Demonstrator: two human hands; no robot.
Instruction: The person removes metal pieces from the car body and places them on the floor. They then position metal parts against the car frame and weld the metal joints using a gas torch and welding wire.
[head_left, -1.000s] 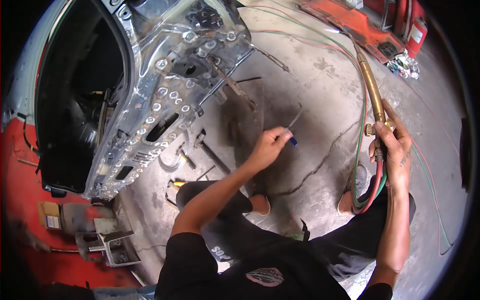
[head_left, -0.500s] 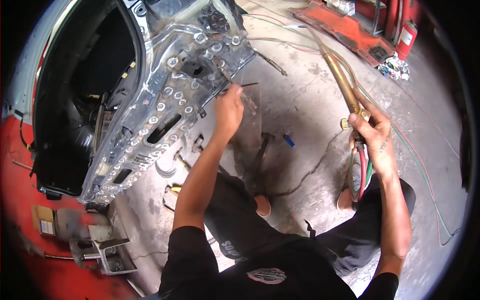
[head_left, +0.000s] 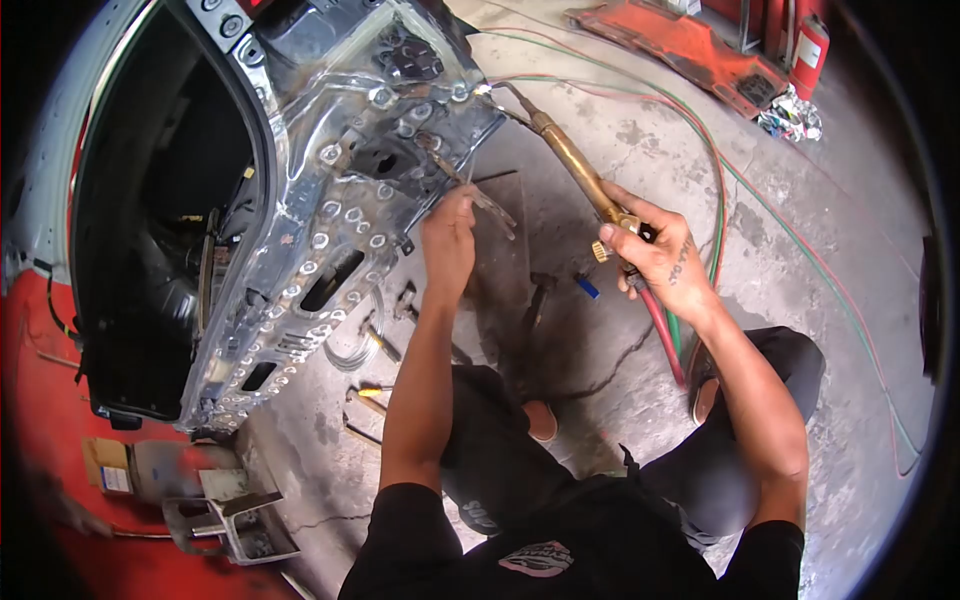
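Observation:
My right hand [head_left: 655,250] is wrapped round the lower part of a brass torch [head_left: 575,165], with red and green hoses leaving its base. The torch's thin tip reaches the right edge of the grey metal car body panel [head_left: 330,205], where a small bright spot shows. My left hand [head_left: 449,235] has its fingers closed beside that panel's edge, by a rusty metal rod [head_left: 485,205]. A thin wire seems to rise from it, but what it grips is too small to name. A blue object [head_left: 587,287] lies on the floor.
A hammer [head_left: 538,300] and a coil of wire [head_left: 352,345] lie on the floor between the panel and my legs. Hoses [head_left: 790,235] curve along the right. At the back are a red metal part [head_left: 680,55] and a fire extinguisher [head_left: 809,58]. A metal bracket [head_left: 235,520] stands lower left.
The torch has swung left, bringing its tip to the panel's edge. My left hand went from above the floor, where it held a thin tool by the blue object, up to the panel's edge.

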